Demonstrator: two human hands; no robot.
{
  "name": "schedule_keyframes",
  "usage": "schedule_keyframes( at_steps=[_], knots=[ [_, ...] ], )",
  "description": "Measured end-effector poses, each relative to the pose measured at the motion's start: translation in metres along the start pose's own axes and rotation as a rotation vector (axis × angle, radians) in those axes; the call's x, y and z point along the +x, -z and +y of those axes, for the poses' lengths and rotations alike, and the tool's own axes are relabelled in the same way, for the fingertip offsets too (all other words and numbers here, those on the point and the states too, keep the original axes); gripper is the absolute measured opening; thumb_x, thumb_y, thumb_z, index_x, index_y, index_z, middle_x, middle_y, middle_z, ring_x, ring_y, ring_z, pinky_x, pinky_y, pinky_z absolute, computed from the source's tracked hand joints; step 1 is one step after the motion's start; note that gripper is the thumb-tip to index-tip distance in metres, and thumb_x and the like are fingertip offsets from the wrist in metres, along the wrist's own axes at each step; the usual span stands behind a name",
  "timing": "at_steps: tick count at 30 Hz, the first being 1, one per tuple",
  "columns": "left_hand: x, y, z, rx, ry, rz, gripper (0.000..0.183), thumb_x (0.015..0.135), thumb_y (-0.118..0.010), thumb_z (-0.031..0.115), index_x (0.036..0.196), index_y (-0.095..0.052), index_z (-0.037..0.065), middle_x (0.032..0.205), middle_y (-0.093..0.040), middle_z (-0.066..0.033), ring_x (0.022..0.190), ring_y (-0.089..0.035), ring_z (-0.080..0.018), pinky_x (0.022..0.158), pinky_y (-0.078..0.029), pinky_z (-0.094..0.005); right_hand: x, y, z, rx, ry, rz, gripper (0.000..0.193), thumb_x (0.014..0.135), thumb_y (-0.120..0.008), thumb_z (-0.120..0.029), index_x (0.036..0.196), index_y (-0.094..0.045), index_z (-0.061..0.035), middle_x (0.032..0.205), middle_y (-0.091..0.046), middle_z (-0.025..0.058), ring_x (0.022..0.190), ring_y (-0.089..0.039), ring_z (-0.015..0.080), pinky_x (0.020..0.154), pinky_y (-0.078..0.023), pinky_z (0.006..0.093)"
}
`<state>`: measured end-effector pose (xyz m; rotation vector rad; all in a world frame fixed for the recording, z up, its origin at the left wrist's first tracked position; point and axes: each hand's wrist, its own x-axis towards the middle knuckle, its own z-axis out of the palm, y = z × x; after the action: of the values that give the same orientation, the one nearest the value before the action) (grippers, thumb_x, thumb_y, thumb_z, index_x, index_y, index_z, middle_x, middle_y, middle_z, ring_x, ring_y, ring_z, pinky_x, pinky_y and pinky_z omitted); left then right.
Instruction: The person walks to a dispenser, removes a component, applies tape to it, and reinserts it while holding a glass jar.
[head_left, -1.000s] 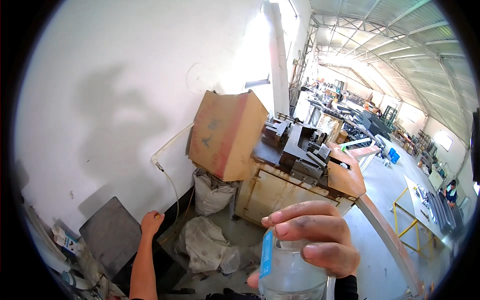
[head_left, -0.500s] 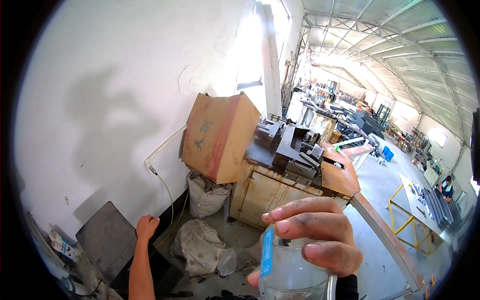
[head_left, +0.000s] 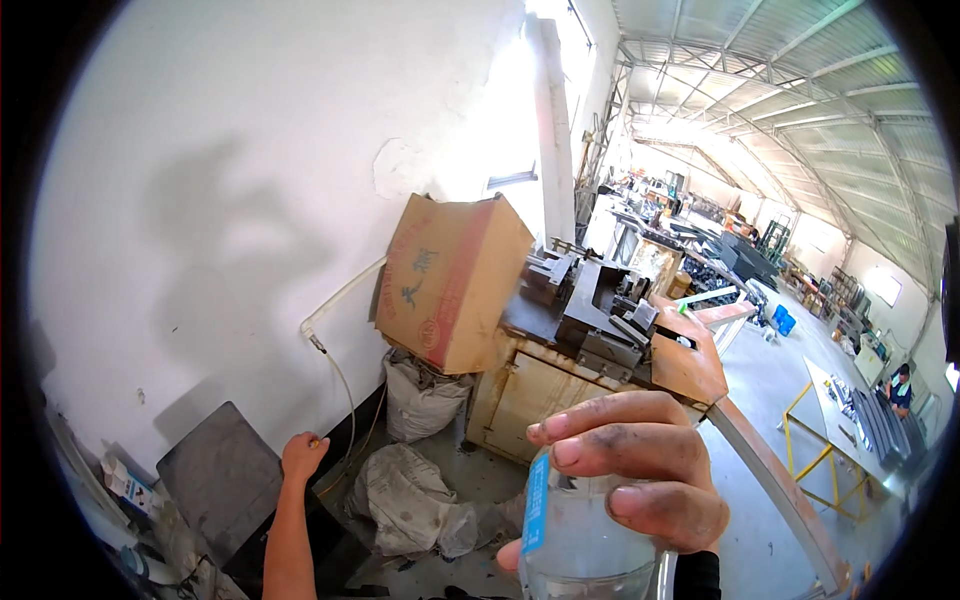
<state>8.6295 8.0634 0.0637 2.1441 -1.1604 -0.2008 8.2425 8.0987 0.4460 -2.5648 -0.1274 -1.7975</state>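
Note:
Close in front of me, my right hand is wrapped round a clear bottle with a blue label. The bottle's lower part in the picture is cut off by the frame edge, and a liquid line shows faintly inside it. Dark grime marks the fingers of that hand. At lower left my left hand is closed on something small and yellowish that I cannot make out. It is held out over the floor, beside a dark grey flat panel.
A large cardboard box and metal machine parts sit on a rusty cream cabinet. White sacks lie below. A long beam stretches down on the right. Far right, a person works by a yellow-framed table.
The whole scene has shifted slightly right and down in the view. My left hand sits a little further right in the picture. My right hand keeps its grip on the bottle.

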Motion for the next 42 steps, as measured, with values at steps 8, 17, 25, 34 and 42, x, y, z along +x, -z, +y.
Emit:
schedule_keyframes(
  at_steps=[8, 17, 25, 34, 42],
  knots=[
    [0.002, -0.002, 0.003, 0.028, -0.009, 0.008, 0.042, 0.079, -0.063, 0.043, 0.09, -0.068, 0.003, 0.09, -0.065, -0.0204, 0.087, -0.061, -0.0378, 0.078, -0.048, -0.0441, -0.005, 0.0, 0.009, 0.015, 0.049, 0.005, 0.075, 0.061, -0.089, -0.02, 0.118, -0.041, -0.0182, 0.104, -0.056, 0.01, 0.084, -0.06, 0.0273, 0.066, -0.058, 0.0331],
    [0.004, -0.005, 0.003, 0.044, 0.006, -0.017, 0.043, 0.079, -0.063, 0.044, 0.09, -0.068, 0.003, 0.091, -0.065, -0.0206, 0.089, -0.061, -0.0371, 0.078, -0.048, -0.0441, 0.003, -0.004, -0.002, -0.008, 0.006, 0.031, 0.076, 0.06, -0.089, -0.022, 0.119, -0.041, -0.0181, 0.104, -0.056, 0.0098, 0.084, -0.059, 0.027, 0.067, -0.059, 0.0335],
    [0.006, -0.006, -0.002, 0.072, 0.017, -0.049, 0.044, 0.079, -0.062, 0.044, 0.091, -0.068, 0.002, 0.093, -0.065, -0.0197, 0.09, -0.06, -0.0367, 0.079, -0.048, -0.044, 0.0, 0.004, -0.002, -0.037, 0.002, 0.01, 0.077, 0.059, -0.09, -0.022, 0.118, -0.041, -0.018, 0.104, -0.056, 0.0096, 0.085, -0.061, 0.0268, 0.066, -0.059, 0.0332],
    [0.004, -0.003, 0.003, 0.063, 0.012, -0.077, 0.045, 0.079, -0.062, 0.044, 0.092, -0.069, 0.002, 0.093, -0.065, -0.0194, 0.091, -0.061, -0.0366, 0.079, -0.048, -0.044, -0.001, 0.008, -0.004, -0.075, -0.033, 0.002, 0.078, 0.058, -0.091, -0.022, 0.118, -0.041, -0.0187, 0.104, -0.057, 0.009, 0.084, -0.062, 0.0269, 0.066, -0.057, 0.0325],
    [0.003, -0.004, -0.003, 0.068, -0.012, -0.054, 0.044, 0.079, -0.062, 0.044, 0.091, -0.068, 0.002, 0.091, -0.065, -0.0194, 0.089, -0.061, -0.0376, 0.078, -0.048, -0.0442, 0.0, 0.008, -0.005, -0.059, -0.038, 0.003, 0.076, 0.058, -0.09, -0.022, 0.116, -0.042, -0.0186, 0.104, -0.058, 0.0088, 0.085, -0.062, 0.027, 0.068, -0.057, 0.0326]
  ],
)
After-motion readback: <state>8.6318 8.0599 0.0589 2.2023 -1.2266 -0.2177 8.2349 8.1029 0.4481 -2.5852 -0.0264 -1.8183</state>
